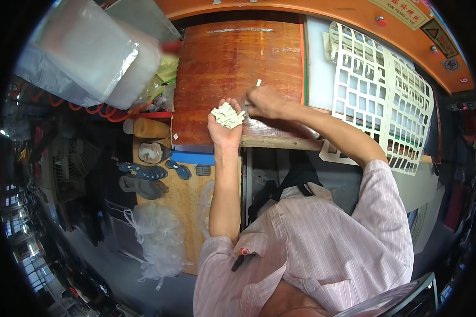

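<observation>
My left hand (226, 136) is cupped palm up at the near edge of a reddish-brown wooden board (222, 63). It holds a heap of small, flat cream-coloured pieces (228, 115). Just right of it, over the board, my right hand (264, 102) is closed, with one small cream strip (258, 83) sticking up from its fingers. Its fingertips are partly hidden by the hand itself. On the right lies a cream sheet (384, 95) with rows of rectangular cut-outs, draped over a white surface (322, 79) and hanging past its near edge.
An orange machine beam (333, 10) with red buttons runs along the back. Clear plastic bags (90, 53) are at the far left, above a coiled red hose (98, 110). A lower wooden table (180, 211) bears a tape roll (150, 152), dark blue shapes (143, 170) and plastic bags (161, 235).
</observation>
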### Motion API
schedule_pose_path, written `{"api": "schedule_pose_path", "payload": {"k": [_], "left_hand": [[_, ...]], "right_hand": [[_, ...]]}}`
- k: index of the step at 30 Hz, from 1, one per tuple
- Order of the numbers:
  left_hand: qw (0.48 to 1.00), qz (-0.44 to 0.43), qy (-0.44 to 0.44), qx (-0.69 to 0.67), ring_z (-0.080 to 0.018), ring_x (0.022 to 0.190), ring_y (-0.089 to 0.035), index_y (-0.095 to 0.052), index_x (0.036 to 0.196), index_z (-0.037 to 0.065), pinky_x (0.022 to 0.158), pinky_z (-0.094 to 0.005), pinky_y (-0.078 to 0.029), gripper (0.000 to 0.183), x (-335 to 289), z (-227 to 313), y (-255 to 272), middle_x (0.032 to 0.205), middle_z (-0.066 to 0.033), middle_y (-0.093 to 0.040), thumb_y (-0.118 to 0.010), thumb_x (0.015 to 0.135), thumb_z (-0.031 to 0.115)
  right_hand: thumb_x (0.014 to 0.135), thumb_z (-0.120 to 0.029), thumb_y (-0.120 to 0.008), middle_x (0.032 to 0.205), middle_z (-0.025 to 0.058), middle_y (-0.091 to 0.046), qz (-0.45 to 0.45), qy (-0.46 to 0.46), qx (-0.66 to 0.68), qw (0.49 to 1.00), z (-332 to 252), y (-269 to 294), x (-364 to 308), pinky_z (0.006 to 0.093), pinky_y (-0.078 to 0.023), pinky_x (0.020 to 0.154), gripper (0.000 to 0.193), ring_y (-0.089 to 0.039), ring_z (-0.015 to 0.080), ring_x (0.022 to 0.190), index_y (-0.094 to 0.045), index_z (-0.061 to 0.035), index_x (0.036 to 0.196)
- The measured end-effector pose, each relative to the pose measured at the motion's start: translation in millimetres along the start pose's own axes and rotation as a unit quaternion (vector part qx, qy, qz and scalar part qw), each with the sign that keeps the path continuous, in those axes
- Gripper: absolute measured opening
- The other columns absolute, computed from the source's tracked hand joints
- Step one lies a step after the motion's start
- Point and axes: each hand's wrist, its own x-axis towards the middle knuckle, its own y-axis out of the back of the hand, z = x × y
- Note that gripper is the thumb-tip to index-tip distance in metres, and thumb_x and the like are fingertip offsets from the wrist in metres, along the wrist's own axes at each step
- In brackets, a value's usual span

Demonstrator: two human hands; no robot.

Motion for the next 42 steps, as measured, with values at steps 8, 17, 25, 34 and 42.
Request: {"api": "schedule_pose_path", "payload": {"k": [8,17,25,34,42], "left_hand": [[0.989,0.036,-0.004,0.144,-0.0293,0.124,-0.06,-0.058,0.136,0.01,0.103,-0.0472,-0.052,0.053,-3.3,-21.5,-11.3,0.133,-0.0116,-0.065,-0.024,0.112,0.043],[1.0,0.0,0.005,-0.004,-0.0352,0.119,-0.064,-0.058,0.131,-0.005,0.106,-0.0498,-0.055,0.048,-1.5,-13.6,-10.3,0.126,-0.0227,-0.065,-0.032,0.113,0.031],[1.0,-0.005,0.014,-0.005,-0.0355,0.118,-0.065,-0.06,0.129,-0.004,0.106,-0.0499,-0.055,0.048,-3.1,-14.0,-6.7,0.124,-0.0224,-0.067,-0.032,0.112,0.031],[1.0,0.003,0.01,0.003,-0.0354,0.119,-0.064,-0.06,0.127,-0.005,0.106,-0.0502,-0.055,0.05,-2.4,-18.2,-3.6,0.124,-0.0223,-0.067,-0.031,0.112,0.033],[0.998,-0.01,0.018,0.065,-0.0286,0.118,-0.061,-0.063,0.126,0.009,0.099,-0.0477,-0.051,0.048,-3.2,-20.4,-0.8,0.122,-0.011,-0.068,-0.031,0.109,0.04]], "right_hand": [[0.078,-0.01,-0.066,0.073,0.0168,-0.068,0.013,0.061,0.2,0.978,-36.0,26.5,-2.9,0.0456,-0.054,0.067,0.013,-0.067,0.0312,0.07,-0.066,0.0017,0.085],[0.091,-0.014,-0.071,0.102,0.0207,-0.072,0.093,-0.011,0.056,0.994,66.4,31.2,-4.7,0.049,-0.056,0.089,0.022,-0.069,0.0408,0.099,-0.072,-0.0017,0.11],[0.093,-0.017,-0.071,0.104,0.0207,-0.068,0.043,0.017,0.035,0.998,83.1,12.4,8.7,0.051,-0.053,0.086,0.022,-0.065,0.0431,0.101,-0.069,-0.004,0.111],[0.097,-0.015,-0.068,0.078,0.0184,-0.069,0.018,0.002,0.025,1.0,66.1,19.4,16.9,0.049,-0.052,0.071,0.017,-0.068,0.0385,0.075,-0.065,0.0008,0.091],[0.097,-0.013,-0.068,0.085,0.015,-0.074,0.022,0.021,0.263,0.964,-33.9,32.4,-7.5,0.0375,-0.057,0.066,0.016,-0.072,0.0198,0.075,-0.068,0.0022,0.092]]}}
